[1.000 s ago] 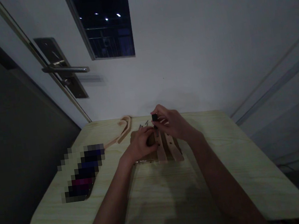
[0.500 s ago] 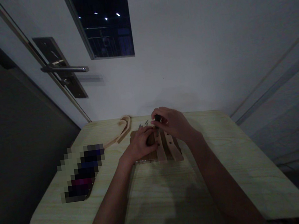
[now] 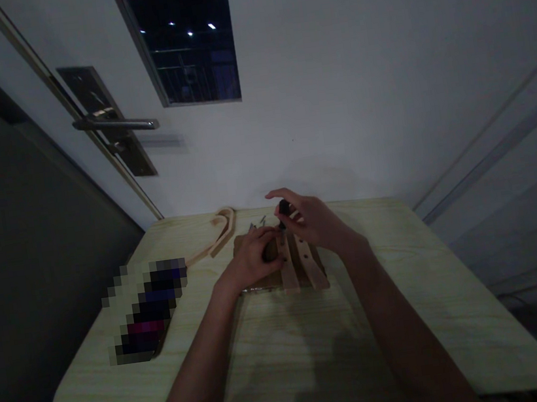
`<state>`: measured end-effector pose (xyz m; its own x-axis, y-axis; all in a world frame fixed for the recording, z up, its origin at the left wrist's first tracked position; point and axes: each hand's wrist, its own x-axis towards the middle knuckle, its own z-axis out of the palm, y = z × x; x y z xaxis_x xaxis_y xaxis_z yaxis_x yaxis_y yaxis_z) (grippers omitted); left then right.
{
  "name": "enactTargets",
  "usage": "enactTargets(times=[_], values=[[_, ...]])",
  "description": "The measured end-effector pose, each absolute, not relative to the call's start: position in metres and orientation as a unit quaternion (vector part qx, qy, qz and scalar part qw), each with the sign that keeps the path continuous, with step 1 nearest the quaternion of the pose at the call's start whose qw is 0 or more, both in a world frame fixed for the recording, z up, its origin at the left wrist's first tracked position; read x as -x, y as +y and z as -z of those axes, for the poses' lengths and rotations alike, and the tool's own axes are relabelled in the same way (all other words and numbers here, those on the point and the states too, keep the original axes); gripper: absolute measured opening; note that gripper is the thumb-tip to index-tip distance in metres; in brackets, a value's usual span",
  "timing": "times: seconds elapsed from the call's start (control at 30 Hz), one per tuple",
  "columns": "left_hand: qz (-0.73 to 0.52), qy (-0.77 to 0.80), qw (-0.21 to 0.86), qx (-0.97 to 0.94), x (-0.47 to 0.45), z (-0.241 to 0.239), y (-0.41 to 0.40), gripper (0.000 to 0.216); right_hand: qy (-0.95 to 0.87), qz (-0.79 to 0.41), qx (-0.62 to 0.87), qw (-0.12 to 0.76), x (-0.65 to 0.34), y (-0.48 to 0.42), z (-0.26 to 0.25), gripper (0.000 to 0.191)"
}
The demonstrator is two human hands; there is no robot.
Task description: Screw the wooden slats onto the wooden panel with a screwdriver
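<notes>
My right hand (image 3: 318,221) pinches the black handle of a small screwdriver (image 3: 284,209), its index finger raised off the grip. The tool stands nearly upright over the far end of a pale wooden strip with dark holes (image 3: 289,277). My left hand (image 3: 256,255) is closed around that strip from the left, thumb on the near side and fingers at the far end. A second holed wooden strip (image 3: 313,271) lies just to the right. Both rest on a flat brown piece (image 3: 262,283), which looks like cardboard. The screwdriver's tip is hidden by my fingers.
Small metal pieces (image 3: 262,221) lie beyond my left hand. A curved wooden hook-shaped part (image 3: 225,230) lies at the back left of the table (image 3: 279,358). A pixelated dark device (image 3: 157,311) lies at the left. Behind stands a white door with a lever handle (image 3: 124,124).
My right index finger has lifted and stretched out from the screwdriver's handle, showing more of it. My left hand and the wooden strips have stayed in place.
</notes>
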<state>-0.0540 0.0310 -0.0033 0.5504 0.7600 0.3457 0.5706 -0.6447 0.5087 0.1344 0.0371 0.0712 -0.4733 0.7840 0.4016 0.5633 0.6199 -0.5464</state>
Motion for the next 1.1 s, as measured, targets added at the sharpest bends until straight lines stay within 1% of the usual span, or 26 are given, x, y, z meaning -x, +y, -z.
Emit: enactTargets(times=[0.13, 0.3, 0.57, 0.7, 0.8, 0.97, 1.1], values=[[-0.277, 0.386, 0.166, -0.864, 0.054, 0.004, 0.032, 0.046, -0.845, -0.168, 0.391, 0.322, -0.135, 0.036, -0.073, 0.032], [-0.283, 0.379, 0.180, -0.863, 0.054, 0.003, 0.031, 0.045, -0.839, -0.184, 0.396, 0.324, -0.139, 0.038, -0.072, 0.031], [-0.286, 0.372, 0.183, -0.864, 0.054, 0.004, 0.032, 0.047, -0.846, -0.178, 0.381, 0.328, -0.140, 0.038, -0.075, 0.020], [-0.290, 0.371, 0.174, -0.865, 0.054, 0.006, 0.033, 0.047, -0.840, -0.191, 0.389, 0.326, -0.138, 0.038, -0.075, 0.021], [-0.287, 0.376, 0.172, -0.864, 0.054, 0.008, 0.033, 0.048, -0.824, -0.208, 0.413, 0.328, -0.136, 0.037, -0.074, 0.026], [-0.277, 0.390, 0.168, -0.862, 0.055, 0.009, 0.034, 0.047, -0.821, -0.177, 0.433, 0.326, -0.130, 0.033, -0.067, 0.023], [-0.276, 0.400, 0.171, -0.857, 0.054, 0.008, 0.034, 0.046, -0.803, -0.162, 0.436, 0.374, -0.129, 0.027, -0.055, 0.027]])
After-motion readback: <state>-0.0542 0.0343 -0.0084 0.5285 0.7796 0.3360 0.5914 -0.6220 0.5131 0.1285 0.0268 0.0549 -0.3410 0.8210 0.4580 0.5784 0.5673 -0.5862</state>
